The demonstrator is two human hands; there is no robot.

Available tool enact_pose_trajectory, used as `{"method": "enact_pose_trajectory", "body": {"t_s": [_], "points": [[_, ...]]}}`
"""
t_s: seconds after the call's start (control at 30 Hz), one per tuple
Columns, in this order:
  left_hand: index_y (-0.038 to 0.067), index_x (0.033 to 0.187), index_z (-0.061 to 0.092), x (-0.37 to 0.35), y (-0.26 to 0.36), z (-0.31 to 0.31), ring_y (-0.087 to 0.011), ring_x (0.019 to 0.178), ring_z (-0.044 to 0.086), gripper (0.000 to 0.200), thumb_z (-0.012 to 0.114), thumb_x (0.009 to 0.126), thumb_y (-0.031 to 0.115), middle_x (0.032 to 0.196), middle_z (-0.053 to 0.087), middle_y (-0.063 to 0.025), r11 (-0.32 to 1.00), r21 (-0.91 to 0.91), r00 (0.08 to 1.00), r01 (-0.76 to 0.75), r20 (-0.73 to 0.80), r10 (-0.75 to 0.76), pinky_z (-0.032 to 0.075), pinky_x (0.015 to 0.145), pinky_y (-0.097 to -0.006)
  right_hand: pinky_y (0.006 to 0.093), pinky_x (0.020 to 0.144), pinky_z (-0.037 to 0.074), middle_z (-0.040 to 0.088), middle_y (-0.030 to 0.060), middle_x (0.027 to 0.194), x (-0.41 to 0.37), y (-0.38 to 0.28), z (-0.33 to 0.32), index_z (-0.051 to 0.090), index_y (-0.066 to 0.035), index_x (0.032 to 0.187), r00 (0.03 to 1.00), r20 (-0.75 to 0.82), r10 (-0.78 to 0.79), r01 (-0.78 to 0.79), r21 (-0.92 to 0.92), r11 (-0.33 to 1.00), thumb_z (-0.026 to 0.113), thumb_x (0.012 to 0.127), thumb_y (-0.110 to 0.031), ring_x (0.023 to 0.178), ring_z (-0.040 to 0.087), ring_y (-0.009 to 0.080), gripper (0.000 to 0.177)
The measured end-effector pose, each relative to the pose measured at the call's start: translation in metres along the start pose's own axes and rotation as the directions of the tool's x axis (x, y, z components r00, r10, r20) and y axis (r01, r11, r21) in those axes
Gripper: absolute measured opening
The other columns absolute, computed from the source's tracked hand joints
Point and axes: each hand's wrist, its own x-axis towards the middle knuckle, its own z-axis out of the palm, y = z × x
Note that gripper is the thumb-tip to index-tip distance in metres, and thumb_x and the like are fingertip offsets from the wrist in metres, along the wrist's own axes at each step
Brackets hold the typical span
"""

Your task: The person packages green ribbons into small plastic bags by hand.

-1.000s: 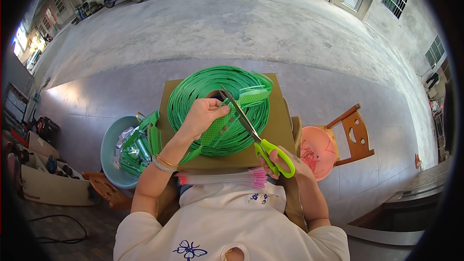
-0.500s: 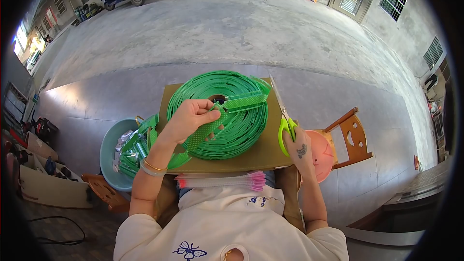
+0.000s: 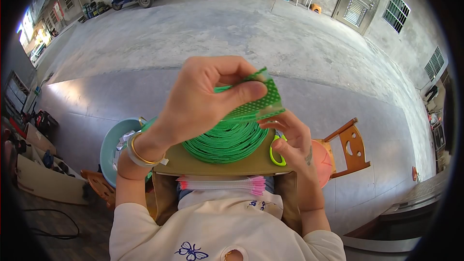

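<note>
A green strip with light dots (image 3: 263,97) is pinched between the thumb and fingers of my left hand (image 3: 205,94), raised in front of the coil. My right hand (image 3: 293,142) is just below and right of the strip's end, fingers apart, with nothing held. Its fingertips are close to the strip; whether they touch is unclear. Behind and below my hands, the big green coil (image 3: 227,142) lies on the brown table (image 3: 217,166). Scissors with yellow-green handles (image 3: 277,153) lie at the table's right side, partly behind my right hand.
Pink-tipped strips (image 3: 222,184) rest on my lap. A teal basin (image 3: 110,142) with silvery pieces stands left, a pink basin (image 3: 323,162) right, beside a wooden chair (image 3: 352,146). Another chair (image 3: 99,186) is at lower left.
My left hand has risen toward the camera with the green strip. My right hand has let go of the scissors, which now lie on the table, and has moved up beside the strip.
</note>
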Motion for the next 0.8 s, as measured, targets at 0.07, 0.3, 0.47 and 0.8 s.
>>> {"method": "enact_pose_trajectory", "body": {"t_s": [0.07, 0.3, 0.47, 0.8], "points": [[-0.007, 0.101, 0.056, 0.007, 0.0, 0.009, -0.0142, 0.086, 0.061, 0.023, 0.062, 0.083, 0.005, 0.091, 0.064, -0.0137, 0.996, 0.073, 0.998, -0.052, 0.036, 0.05, 0.05, 0.075, -0.0239, 0.0296, 0.079, 0.046, 0.06, 0.0088, 0.097, 0.02, -0.024, 0.022, 0.057, 0.005, 0.104, 0.986, -0.088, -0.14, 0.153, 0.17, 0.973, 0.067, 0.079, -0.013, 0.093, 0.055, 0.0148, 0.033], [-0.005, 0.11, 0.054, 0.007, -0.018, 0.013, -0.014, 0.088, 0.06, 0.032, 0.063, 0.082, 0.006, 0.093, 0.064, -0.0132, 0.995, -0.1, 0.998, -0.014, -0.061, 0.008, 0.05, 0.075, -0.0234, 0.023, 0.066, 0.049, 0.063, 0.006, 0.082, 0.057, -0.038, 0.027, 0.061, 0.004, 0.094, 0.904, -0.427, -0.016, 0.18, 0.347, 0.92, 0.063, 0.081, -0.005, 0.071, 0.059, 0.011, 0.015], [-0.007, 0.107, 0.055, -0.002, -0.019, 0.0, -0.0134, 0.078, 0.063, 0.028, 0.061, 0.082, 0.004, 0.088, 0.065, -0.0108, 0.937, 0.074, 0.931, 0.341, 0.112, -0.348, 0.05, 0.071, -0.0219, 0.0224, 0.063, 0.05, 0.064, 0.0057, 0.084, 0.061, -0.027, 0.004, 0.061, -0.001, 0.091, 0.892, -0.451, -0.021, 0.186, 0.324, 0.927, 0.059, 0.084, -0.006, 0.072, 0.061, 0.0096, 0.009], [-0.001, 0.088, 0.066, -0.013, -0.015, -0.012, -0.02, 0.088, 0.063, 0.017, 0.068, 0.071, 0.001, 0.094, 0.066, -0.0117, 0.903, 0.405, 0.943, 0.146, 0.22, -0.251, 0.047, 0.076, -0.0273, 0.0251, 0.061, 0.052, 0.064, 0.0068, 0.085, 0.056, 0.013, -0.002, 0.059, 0.0, 0.091, 0.91, -0.308, 0.276, -0.038, 0.602, 0.798, 0.054, 0.087, -0.01, 0.071, 0.062, 0.0115, 0.012]]}}
